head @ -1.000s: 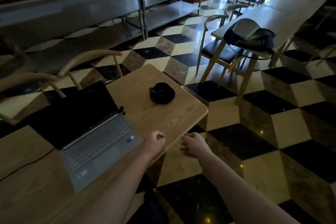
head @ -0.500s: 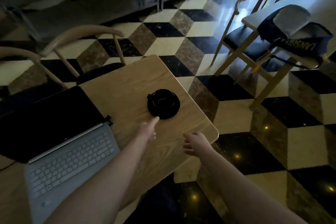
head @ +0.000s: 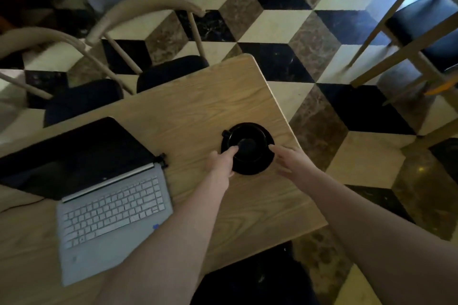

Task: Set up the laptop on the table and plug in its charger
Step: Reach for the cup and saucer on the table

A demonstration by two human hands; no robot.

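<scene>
Both hands are at the black cup and saucer: left hand [head: 221, 161] has a fingertip over the cup [head: 247, 144] rim, fingers loosely spread, nothing gripped; right hand [head: 288, 159] is open with fingertips touching the saucer [head: 250, 167] edge on its right side. Laptop [head: 99, 195] sits to the left of the left forearm, lid open, screen dark, flat on the table [head: 193, 106]. A plug [head: 161, 159] seems to sit at its hinge corner and a thin cable [head: 18, 205] trails off further left, so charger looks connected, though it's too dark to be sure. Cup and saucer: glazed ceramic I'd guess, so rigid, slippery, breakable, and the cup can slide on the saucer. Best to pinch the saucer rim on both sides and keep it level. Laptop: stiff, moderate weight; hold it by the base edges, not the screen.
</scene>
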